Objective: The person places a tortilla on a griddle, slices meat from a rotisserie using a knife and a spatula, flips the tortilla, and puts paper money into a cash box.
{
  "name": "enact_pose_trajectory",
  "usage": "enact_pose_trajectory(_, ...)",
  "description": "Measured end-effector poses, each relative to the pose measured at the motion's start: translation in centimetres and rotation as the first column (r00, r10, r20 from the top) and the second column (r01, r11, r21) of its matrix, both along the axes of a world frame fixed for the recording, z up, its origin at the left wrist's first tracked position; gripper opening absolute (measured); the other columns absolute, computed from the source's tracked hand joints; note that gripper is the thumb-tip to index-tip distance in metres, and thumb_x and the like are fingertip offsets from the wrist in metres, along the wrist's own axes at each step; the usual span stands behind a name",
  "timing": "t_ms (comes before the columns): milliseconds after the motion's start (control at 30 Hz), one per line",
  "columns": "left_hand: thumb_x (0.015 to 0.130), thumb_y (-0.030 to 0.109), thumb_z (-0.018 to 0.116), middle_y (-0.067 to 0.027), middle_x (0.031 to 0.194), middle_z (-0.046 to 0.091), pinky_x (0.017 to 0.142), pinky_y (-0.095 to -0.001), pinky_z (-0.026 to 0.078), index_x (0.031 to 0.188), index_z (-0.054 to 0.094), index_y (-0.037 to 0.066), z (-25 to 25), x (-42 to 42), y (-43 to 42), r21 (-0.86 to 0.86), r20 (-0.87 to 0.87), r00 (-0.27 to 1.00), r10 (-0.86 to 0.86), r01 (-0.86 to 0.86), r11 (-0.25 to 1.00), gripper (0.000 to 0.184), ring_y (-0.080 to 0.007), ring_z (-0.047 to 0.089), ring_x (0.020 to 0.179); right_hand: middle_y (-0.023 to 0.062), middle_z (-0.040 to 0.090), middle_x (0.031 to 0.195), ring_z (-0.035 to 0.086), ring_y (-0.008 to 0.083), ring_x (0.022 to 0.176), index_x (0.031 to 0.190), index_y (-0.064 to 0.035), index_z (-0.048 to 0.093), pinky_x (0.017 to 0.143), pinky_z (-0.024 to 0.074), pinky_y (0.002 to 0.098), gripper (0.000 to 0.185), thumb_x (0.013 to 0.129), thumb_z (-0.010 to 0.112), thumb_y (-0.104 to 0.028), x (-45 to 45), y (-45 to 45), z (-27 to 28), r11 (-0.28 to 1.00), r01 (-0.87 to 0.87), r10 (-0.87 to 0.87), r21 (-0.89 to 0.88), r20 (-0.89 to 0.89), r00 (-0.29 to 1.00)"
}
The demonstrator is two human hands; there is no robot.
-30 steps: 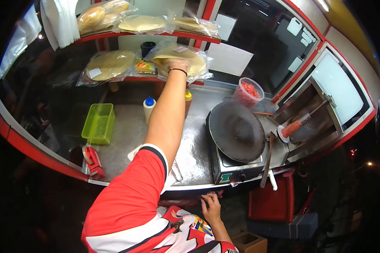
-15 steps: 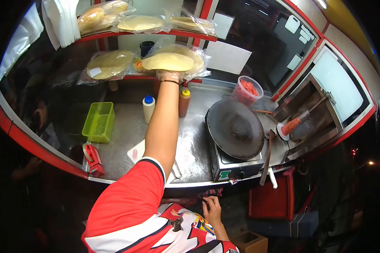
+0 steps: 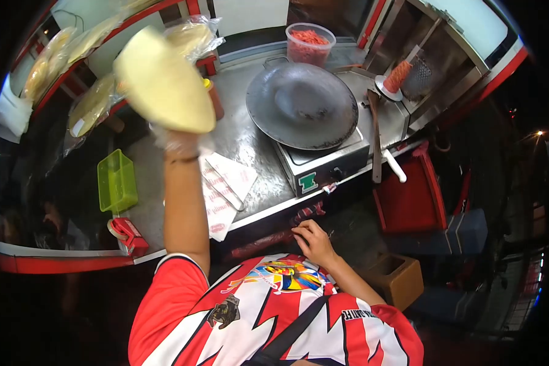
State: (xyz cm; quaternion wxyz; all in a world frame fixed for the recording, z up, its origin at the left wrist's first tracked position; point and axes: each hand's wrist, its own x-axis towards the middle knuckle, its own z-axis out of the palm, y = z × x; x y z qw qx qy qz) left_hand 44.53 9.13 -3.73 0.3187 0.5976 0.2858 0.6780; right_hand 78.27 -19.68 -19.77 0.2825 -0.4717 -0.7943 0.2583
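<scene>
My left hand (image 3: 180,143), wrapped in thin clear plastic, is closed on the lower edge of a pale round flatbread (image 3: 165,85). The bread is tilted up above the left part of the counter and slightly blurred. Lower down, my right hand (image 3: 316,243) is near the counter's front edge, its bent fingers apart and nothing visible in them. A dark, reddish patterned cloth (image 3: 309,211) is just above it. Printed paper sheets (image 3: 216,213) with metal tongs (image 3: 224,189) on them lie right of my left forearm.
A black domed pan (image 3: 305,107) sits on a stove (image 3: 323,168), with a long spatula (image 3: 374,134) to its right. Behind stands a tub of red shreds (image 3: 310,46). A green bin (image 3: 117,182), tape dispenser (image 3: 128,236), sauce bottle (image 3: 213,97) and meat spit (image 3: 398,77) surround the workspace.
My left hand has drawn the flatbread off the shelf, down and toward me. The view has turned right and down. My right hand remains near the counter's front edge.
</scene>
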Motion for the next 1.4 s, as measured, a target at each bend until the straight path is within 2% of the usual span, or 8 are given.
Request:
enact_pose_trajectory(233,0.109,0.020,0.037,-0.0235,0.162,0.030,0.125,-0.0415,0.025,0.155,0.035,0.003,-6.2,9.2,6.1,0.163,-0.703,0.706,0.084,0.045,0.986,0.049,-0.0357,0.033,0.149,0.0134,0.062,0.105,0.066,0.0297,0.091,0.107,-0.0033,0.071,0.078,0.0553,0.0387,0.021,0.086,0.072,-0.004,6.1,0.4,1.5,0.999,0.046,-0.044,0.024,-0.056,0.997)
enact_pose_trajectory(400,0.107,0.049,0.042,-0.0186,0.162,0.033,0.123,-0.0408,0.028,0.155,0.042,0.017,-2.2,13.4,3.5,-0.230,-0.946,0.244,-0.213,-0.043,0.972,0.058,-0.0364,0.037,0.147,0.0132,0.063,0.101,0.067,0.0290,0.087,0.102,-0.0024,0.073,0.073,0.0552,0.0367,0.019,0.083,0.073,0.001,12.6,1.7,3.1,0.984,0.144,-0.129,0.101,-0.148,0.981)
enact_pose_trajectory(467,0.104,0.058,0.040,-0.0189,0.164,0.029,0.124,-0.0450,0.026,0.155,0.042,0.017,-5.1,16.2,5.2,-0.144,-0.953,-0.286,-0.096,0.152,0.978,0.066,-0.0402,0.030,0.150,0.0131,0.062,0.100,0.067,0.0276,0.085,0.102,-0.0024,0.072,0.072,0.0547,0.0353,0.021,0.082,0.073,0.004,15.0,3.3,4.3,0.973,0.164,-0.138,0.163,-0.161,0.977)
enact_pose_trajectory(733,0.101,0.056,0.050,-0.0203,0.166,0.023,0.125,-0.0450,0.023,0.156,0.040,0.016,-4.4,21.1,5.8,-0.178,-0.984,-0.017,-0.179,-0.053,0.983,0.068,-0.0412,0.026,0.151,0.0158,0.057,0.102,0.061,0.0293,0.088,0.111,-0.0002,0.066,0.075,0.0508,0.0371,0.023,0.089,0.069,-0.002,22.0,10.6,5.0,0.907,0.272,-0.265,0.321,-0.067,0.962)
enact_pose_trajectory(933,0.100,0.028,0.063,-0.0168,0.136,0.064,0.107,-0.0412,0.048,0.140,0.059,0.008,2.4,17.3,-5.2,-0.147,-0.841,0.534,-0.084,-0.075,0.986,0.045,-0.0295,0.063,0.124,0.0212,0.054,0.112,0.058,0.0414,0.108,0.130,-0.0043,0.056,0.087,0.0498,0.0510,0.056,0.086,0.078,-0.031,20.5,14.5,7.0,0.874,0.442,-0.476,0.201,0.182,0.860)
enact_pose_trajectory(1167,0.102,0.023,0.063,-0.0079,0.115,0.072,0.102,-0.0355,0.049,0.123,0.067,0.003,-2.6,11.9,-21.9,-0.557,-0.361,0.850,-0.382,0.132,0.820,0.029,-0.0168,0.065,0.111,0.0254,0.051,0.126,0.054,0.0448,0.118,0.139,-0.0038,0.049,0.101,0.0455,0.0507,0.069,0.086,0.079,-0.036,18.3,15.6,6.4,0.895,0.411,-0.445,0.174,0.277,0.852)
enact_pose_trajectory(1267,0.103,0.023,0.060,-0.0071,0.095,0.069,0.086,-0.0316,0.052,0.105,0.069,0.000,-7.3,11.6,-27.5,-0.639,0.219,0.956,-0.194,0.291,0.712,0.025,-0.0147,0.065,0.090,0.0192,0.050,0.113,0.056,0.0348,0.099,0.131,-0.0003,0.056,0.091,0.0463,0.0446,0.052,0.091,0.074,-0.027,19.1,16.5,7.0,0.897,0.307,-0.367,0.318,0.148,0.918)
enact_pose_trajectory(1400,0.104,0.026,0.059,-0.0067,0.092,0.070,0.080,-0.0289,0.052,0.104,0.069,0.002,-9.8,10.0,-31.9,-0.669,0.295,0.955,-0.013,0.216,0.711,0.026,-0.0137,0.065,0.086,0.0119,0.055,0.108,0.050,0.0184,0.076,0.123,-0.0002,0.063,0.070,0.0451,0.0316,0.036,0.089,0.072,-0.008,13.0,15.8,11.3,0.935,0.127,-0.125,0.331,-0.025,0.992)
